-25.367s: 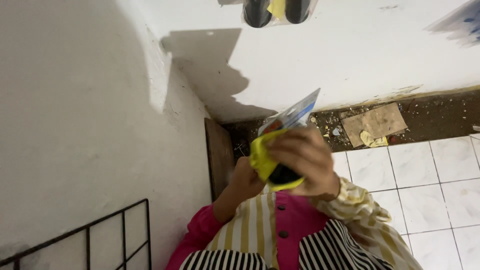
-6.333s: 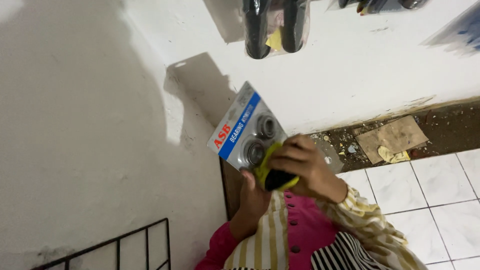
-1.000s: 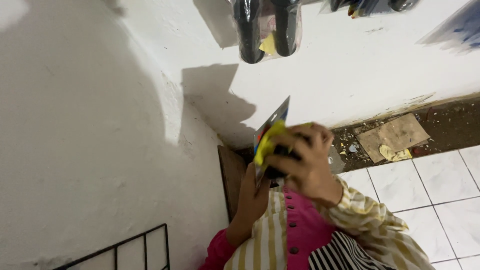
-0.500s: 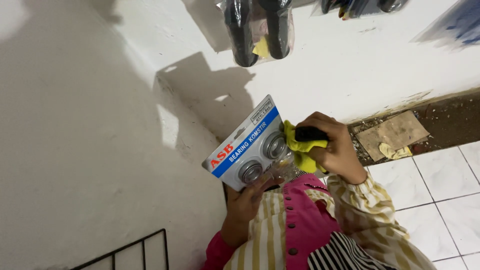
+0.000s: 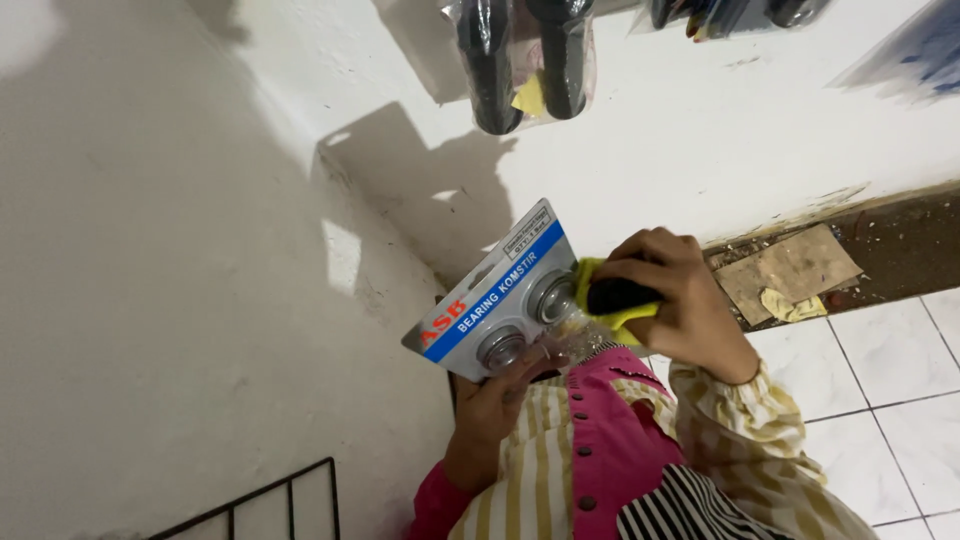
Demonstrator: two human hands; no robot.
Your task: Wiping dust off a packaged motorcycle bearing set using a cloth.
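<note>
My left hand (image 5: 487,412) holds a flat blister pack (image 5: 497,292) from below: a grey card with a blue stripe and two round metal bearings under clear plastic. The card's face is turned towards me. My right hand (image 5: 682,300) grips a yellow cloth (image 5: 592,290) wrapped round something black and presses it against the pack's right edge, beside one bearing. Both sleeves are cream striped, and there is pink fabric between them.
Black items in clear bags (image 5: 522,62) hang on the white wall above. A black wire rack (image 5: 270,498) shows at the bottom left. White floor tiles (image 5: 900,380) lie to the right, past a dirty strip with a cardboard scrap (image 5: 790,272).
A second ago the pack was edge-on to me; it has turned so its printed face shows. The cloth hand moved from over the pack to its right edge.
</note>
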